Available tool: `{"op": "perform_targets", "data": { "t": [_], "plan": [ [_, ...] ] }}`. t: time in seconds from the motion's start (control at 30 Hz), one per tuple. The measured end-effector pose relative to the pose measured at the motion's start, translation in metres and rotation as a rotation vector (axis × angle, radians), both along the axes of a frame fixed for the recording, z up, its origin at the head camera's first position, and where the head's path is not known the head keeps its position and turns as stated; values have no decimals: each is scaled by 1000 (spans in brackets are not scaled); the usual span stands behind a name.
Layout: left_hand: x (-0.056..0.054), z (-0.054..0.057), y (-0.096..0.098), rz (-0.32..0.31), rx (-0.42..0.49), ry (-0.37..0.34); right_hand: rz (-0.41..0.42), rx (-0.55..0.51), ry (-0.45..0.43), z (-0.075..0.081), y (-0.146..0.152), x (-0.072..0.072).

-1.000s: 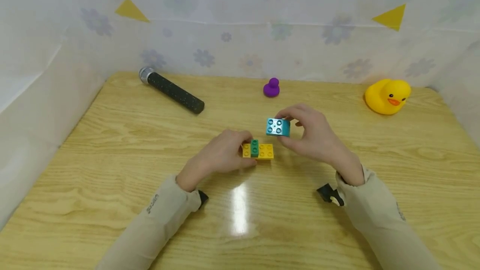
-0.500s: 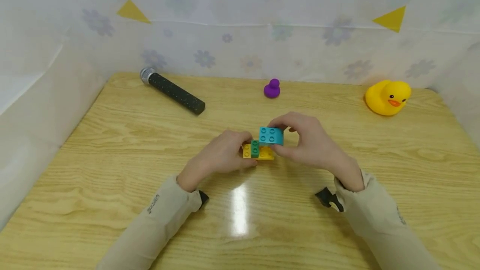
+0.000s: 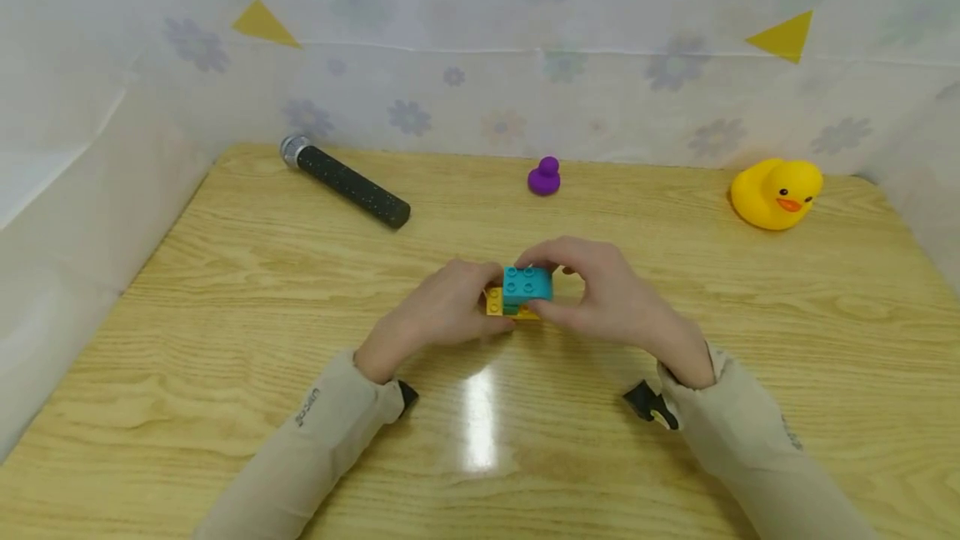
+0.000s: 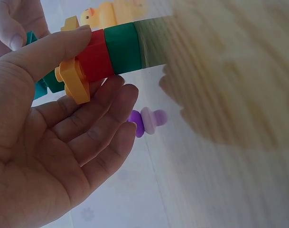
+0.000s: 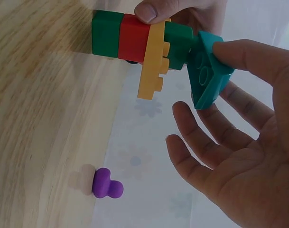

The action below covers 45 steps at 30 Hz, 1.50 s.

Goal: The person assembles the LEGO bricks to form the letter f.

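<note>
A small tower of toy building bricks stands on the table. In the right wrist view it has a green brick (image 5: 107, 34) at the bottom, then a red brick (image 5: 134, 38), a long yellow brick (image 5: 151, 66) and an upper green brick (image 5: 177, 45). My left hand (image 3: 442, 307) pinches the tower at the red brick. My right hand (image 3: 607, 294) holds a turquoise brick (image 3: 528, 283) with a curved end between thumb and fingers. That brick sits tilted at the upper green brick's top; whether its studs are engaged I cannot tell.
Along the table's back lie a black microphone (image 3: 348, 184) at left and a small purple duck-shaped toy (image 3: 544, 177) in the middle. A yellow rubber duck (image 3: 776, 194) sits at back right. Behind them hangs a flowered white sheet (image 3: 487, 90).
My right hand has brought the turquoise brick leftward and toward me, from beside the tower to over its upper green brick. The left hand has kept its place on the tower.
</note>
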<state>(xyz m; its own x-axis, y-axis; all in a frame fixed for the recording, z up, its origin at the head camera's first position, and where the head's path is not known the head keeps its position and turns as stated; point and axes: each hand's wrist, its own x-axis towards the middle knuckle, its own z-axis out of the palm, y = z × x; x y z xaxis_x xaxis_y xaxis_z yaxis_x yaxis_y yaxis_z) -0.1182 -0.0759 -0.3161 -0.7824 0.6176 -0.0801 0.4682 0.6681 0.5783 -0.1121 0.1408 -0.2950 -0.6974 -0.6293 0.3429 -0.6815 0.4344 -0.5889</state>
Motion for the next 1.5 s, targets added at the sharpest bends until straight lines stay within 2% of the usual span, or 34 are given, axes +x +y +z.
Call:
{"op": "perform_targets", "data": {
  "t": [0.3,1.2,1.37,1.5],
  "plan": [
    [0,1,0,-4,9,0,28,-22,35,-4,-1,-2],
    [1,1,1,10,-7,-1,-4,-15,-69,-1,-1,1],
    [0,1,-1,-7,12,-6,-3,-9,-65,-1,-1,1],
    [-1,6,-6,-3,61,-21,-1,-7,-66,-1,-1,1]
  ]
}}
